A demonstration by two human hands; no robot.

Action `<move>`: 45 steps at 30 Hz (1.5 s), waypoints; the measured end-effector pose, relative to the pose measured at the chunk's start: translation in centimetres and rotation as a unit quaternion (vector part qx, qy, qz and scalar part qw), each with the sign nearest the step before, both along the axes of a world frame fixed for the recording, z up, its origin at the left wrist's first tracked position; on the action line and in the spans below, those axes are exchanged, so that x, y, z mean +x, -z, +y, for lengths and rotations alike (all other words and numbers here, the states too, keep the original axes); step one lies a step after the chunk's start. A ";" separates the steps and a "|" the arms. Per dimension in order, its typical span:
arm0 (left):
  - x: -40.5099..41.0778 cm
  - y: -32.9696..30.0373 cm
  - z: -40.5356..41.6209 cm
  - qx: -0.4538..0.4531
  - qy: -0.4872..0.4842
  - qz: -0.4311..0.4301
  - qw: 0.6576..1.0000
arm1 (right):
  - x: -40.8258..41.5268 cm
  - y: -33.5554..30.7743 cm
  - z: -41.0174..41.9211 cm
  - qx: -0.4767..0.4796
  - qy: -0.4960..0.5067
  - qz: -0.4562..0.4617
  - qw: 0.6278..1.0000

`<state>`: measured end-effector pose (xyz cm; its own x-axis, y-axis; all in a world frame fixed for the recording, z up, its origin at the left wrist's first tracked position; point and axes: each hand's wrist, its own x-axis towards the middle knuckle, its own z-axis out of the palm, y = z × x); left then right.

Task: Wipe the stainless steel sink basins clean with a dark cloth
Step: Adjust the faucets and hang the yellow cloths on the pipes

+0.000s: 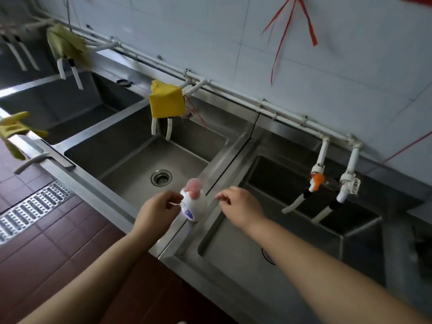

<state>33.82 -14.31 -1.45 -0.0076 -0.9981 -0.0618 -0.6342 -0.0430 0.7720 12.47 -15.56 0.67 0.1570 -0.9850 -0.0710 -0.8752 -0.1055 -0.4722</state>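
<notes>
Sink basins (131,157) beneath both hands, left hand (156,210) touching white bottle (194,204), right hand (238,206) loosely curled, empty

No readable text anywhere I look; white bottle (194,204) on divider between basins carries blue oval label, lettering too blurred to make out; no numbers or signs legible.
</notes>
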 end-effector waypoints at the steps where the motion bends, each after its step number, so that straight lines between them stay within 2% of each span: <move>1: 0.9 0.0 -0.9 0.001 -0.001 -0.001 1.000 | 1.4 0.0 -1.0 -0.009 0.004 0.004 1.000; 10: 4.4 1.3 -4.7 0.009 0.016 0.010 1.000 | 7.2 1.6 -5.7 -0.025 -0.027 0.061 0.997; 19: 2.4 0.7 -5.7 0.032 0.078 0.016 0.996 | 2.9 1.5 -3.2 -0.007 0.039 0.017 0.999; 24: -3.1 0.5 -5.7 0.041 0.159 0.008 0.986 | -3.4 0.5 0.3 0.003 0.096 0.013 0.995; 33: -19.1 -0.5 -3.1 0.026 0.314 -0.027 0.949 | -19.5 -1.2 8.7 0.040 0.207 0.091 0.973; 39: -29.4 -2.0 -2.4 0.050 0.334 -0.015 0.941 | -32.0 -1.8 11.2 0.089 0.237 0.129 0.959; 45: -36.4 -2.5 -2.4 0.048 0.346 -0.027 0.937 | -43.2 -1.7 8.0 0.094 0.216 0.167 0.958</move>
<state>-2.54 -16.73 1.07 -0.6451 -0.7450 -0.1698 -0.5735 0.3253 0.7518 -30.75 -7.51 2.41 -0.3241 -0.9179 -0.2288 -0.9235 0.3595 -0.1341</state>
